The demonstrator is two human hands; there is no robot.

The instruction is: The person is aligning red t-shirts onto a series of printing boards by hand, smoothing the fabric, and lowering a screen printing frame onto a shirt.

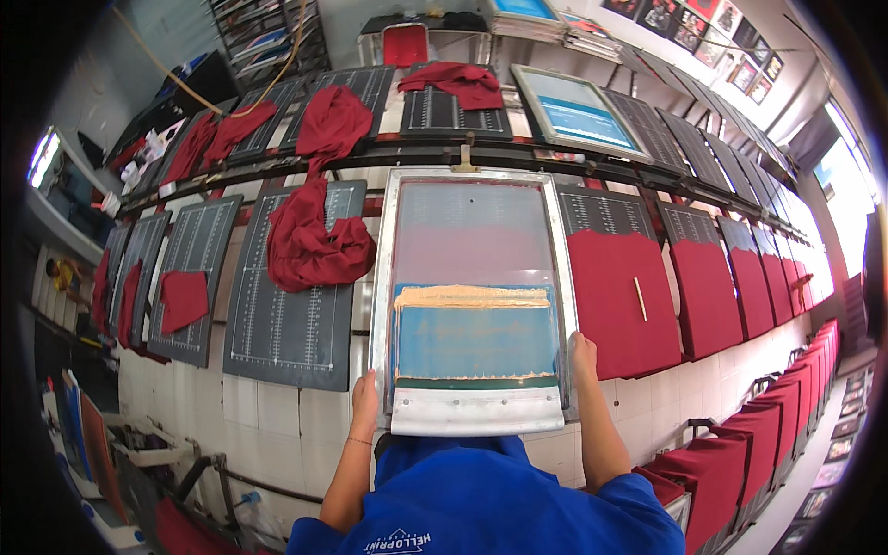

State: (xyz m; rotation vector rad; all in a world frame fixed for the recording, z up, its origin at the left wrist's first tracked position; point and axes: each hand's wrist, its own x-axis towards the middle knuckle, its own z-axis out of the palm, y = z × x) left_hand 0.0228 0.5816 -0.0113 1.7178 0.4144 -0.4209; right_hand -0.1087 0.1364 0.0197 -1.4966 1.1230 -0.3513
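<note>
In front of my body lies a printing screen [474, 250] in a silver metal frame, over a board. A band of cream-orange ink [476, 297] crosses its mesh above a blue stencil area. Across the near end rests a wide silver squeegee [477, 410] with a green blade edge. My left hand [365, 398] is closed at the frame's left side, near the squeegee's end. Against the right side, a little farther up, my right hand [583, 359] is closed too. The fingers of both are partly hidden by the frame.
Dark ruled printing boards [289, 324] stand in rows to both sides. Crumpled red fabric [319, 239] lies on the left ones. Flat red fabric [610, 305] covers the right ones, one bearing a thin pale stick [640, 299]. A second screen [578, 111] lies on the far row.
</note>
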